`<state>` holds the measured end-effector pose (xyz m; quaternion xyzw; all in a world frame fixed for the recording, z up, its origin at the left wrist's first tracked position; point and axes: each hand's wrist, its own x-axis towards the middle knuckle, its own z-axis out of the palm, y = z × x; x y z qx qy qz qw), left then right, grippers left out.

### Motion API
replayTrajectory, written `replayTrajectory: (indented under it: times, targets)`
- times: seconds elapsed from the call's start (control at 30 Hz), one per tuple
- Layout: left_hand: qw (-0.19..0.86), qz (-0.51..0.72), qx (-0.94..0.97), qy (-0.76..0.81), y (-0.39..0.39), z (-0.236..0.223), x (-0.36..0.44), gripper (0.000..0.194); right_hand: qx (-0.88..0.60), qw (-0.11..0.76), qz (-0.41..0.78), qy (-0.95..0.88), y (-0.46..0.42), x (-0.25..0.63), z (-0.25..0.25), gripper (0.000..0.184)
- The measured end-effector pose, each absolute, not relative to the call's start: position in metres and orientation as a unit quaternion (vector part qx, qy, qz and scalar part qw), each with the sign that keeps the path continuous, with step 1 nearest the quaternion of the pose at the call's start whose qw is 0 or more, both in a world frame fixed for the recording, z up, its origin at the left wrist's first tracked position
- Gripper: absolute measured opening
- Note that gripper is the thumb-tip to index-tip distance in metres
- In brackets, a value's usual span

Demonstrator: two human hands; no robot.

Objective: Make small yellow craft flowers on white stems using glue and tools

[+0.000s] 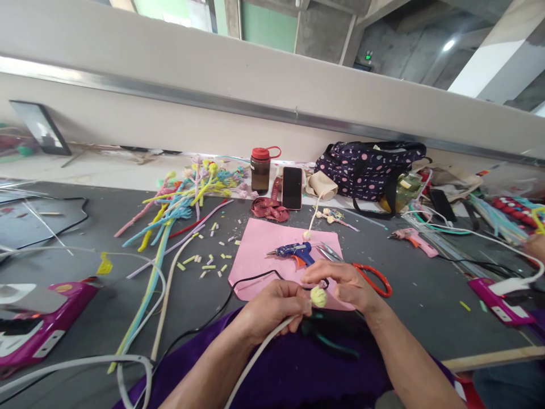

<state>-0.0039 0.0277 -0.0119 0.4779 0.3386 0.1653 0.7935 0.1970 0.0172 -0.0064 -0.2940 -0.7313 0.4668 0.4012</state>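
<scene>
My left hand [279, 307] is closed in a pinch beside a small pale-yellow pipe-cleaner ball [318, 296], seemingly gripping its stem, which the fingers hide. My right hand [347, 281] arches over the ball from the right, thumb and fingers apart. Just beyond my hands, a blue glue gun [293, 250] lies on a pink sheet [255, 250]. Scissors with red handles [377, 278] lie at the sheet's right edge, close to my right hand. A white cord [259, 352] runs up to the underside of my left hand. Below, a dark tool with green handles [336, 345] rests on the purple cloth over my lap.
Colourful pipe cleaners [183, 199] and cut bits [208, 266] lie to the left. Behind the sheet stand a bottle [260, 173], a phone [292, 188] and a patterned bag [366, 170]. Magenta power strips [500, 301] flank both sides. Another person's hand [535, 247] shows far right, beyond a pink glue gun [413, 240].
</scene>
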Motion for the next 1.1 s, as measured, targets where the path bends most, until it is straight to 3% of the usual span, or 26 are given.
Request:
replayTrajectory:
  times: [0.2,0.67,0.8,0.97,1.1]
  targets:
    - [0.8,0.216,0.442,0.343,0.027,-0.011,-0.003,0.016,-0.35,0.504,0.463,-0.64,0.018,0.195,-0.016,0.044]
    - [0.782,0.296,0.425,0.348,0.028,-0.013,-0.002,0.024,-0.369,0.45,0.473,-0.661,0.012,0.189,-0.02,0.041]
    - [0.777,0.316,0.415,0.352,0.029,-0.011,-0.004,0.026,-0.386,0.476,0.468,-0.637,0.013,0.189,-0.017,0.04]
    - [0.788,0.338,0.39,0.336,0.03,-0.007,-0.011,0.027,-0.539,0.501,0.355,-0.577,0.014,0.212,-0.011,0.027]
    - [0.791,0.354,0.38,0.324,0.032,-0.005,-0.016,0.027,-0.679,0.357,0.175,-0.618,-0.001,0.246,-0.034,0.03]
